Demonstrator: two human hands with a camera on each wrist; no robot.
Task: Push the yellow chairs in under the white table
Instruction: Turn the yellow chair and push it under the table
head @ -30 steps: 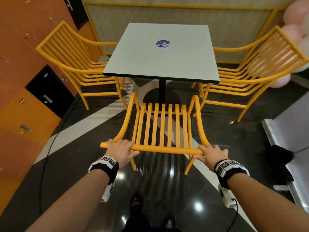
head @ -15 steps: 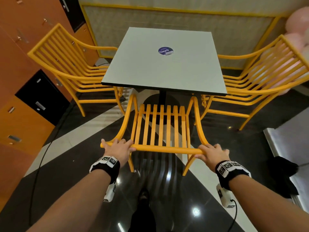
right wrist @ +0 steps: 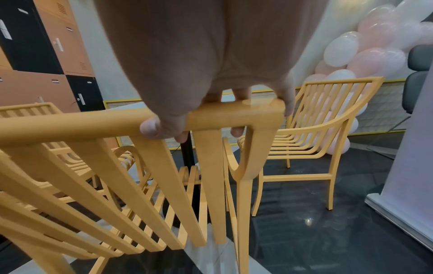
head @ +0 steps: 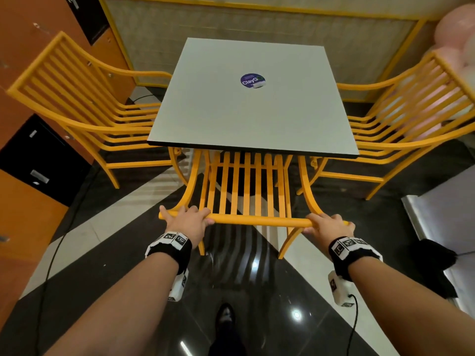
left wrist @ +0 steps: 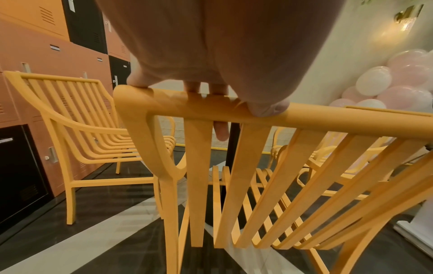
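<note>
Chair [head: 246, 191], yellow, slatted, curved arms, was positioned front under table [head: 253, 109] edge; its top rail was gripped by left hand [head: 189, 223] and right hand [head: 330, 227], fingers curled over.

Near yellow chair [head: 246, 186]: matt, faintly grainy coating on slats and top rail; smooth, no shine; metal or plastic beneath, cannot tell. White table [head: 246, 104]: flat matt top, dark edge band. Floor [head: 257, 291]: polished dark stone look, glossy, mirroring lights and slats. Wrist bands [head: 169, 246]: black cloth.
</note>
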